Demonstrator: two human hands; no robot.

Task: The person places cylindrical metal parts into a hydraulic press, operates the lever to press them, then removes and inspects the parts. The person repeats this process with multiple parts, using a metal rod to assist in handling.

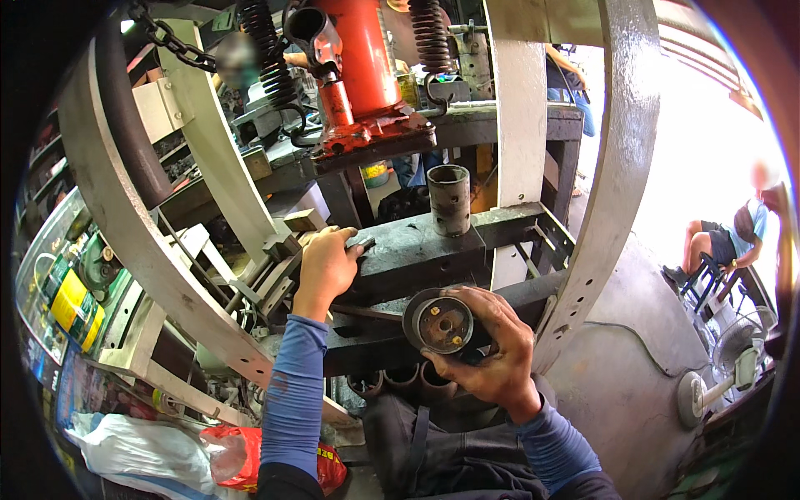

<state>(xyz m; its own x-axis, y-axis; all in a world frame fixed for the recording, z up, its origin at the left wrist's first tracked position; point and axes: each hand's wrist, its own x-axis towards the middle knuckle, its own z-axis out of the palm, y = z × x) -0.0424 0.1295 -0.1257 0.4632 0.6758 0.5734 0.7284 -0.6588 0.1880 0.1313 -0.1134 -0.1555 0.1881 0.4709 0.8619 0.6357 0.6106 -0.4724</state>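
Observation:
My right hand (496,346) grips a round, cup-shaped metal part (446,323) from its right side, above the near edge of the press bed. Its face, turned up toward me, has a dark rim, a centre hole and two brass-coloured studs. Over the left end of the black steel bed (408,257) is my left hand (327,265), fingers curled, with a small dark piece showing at the fingertips; its kind is unclear. A short steel tube (450,202) stands upright on the bed, beyond both hands. Above the bed hangs a red hydraulic jack (358,75) between two springs.
Cream frame posts (612,167) rise on both sides. A chain (171,42) hangs at upper left. Plastic bags (137,450) lie lower left, near a yellow-green container (73,304). At right are a seated person (725,237) and a fan (717,379). Other people are partly visible behind.

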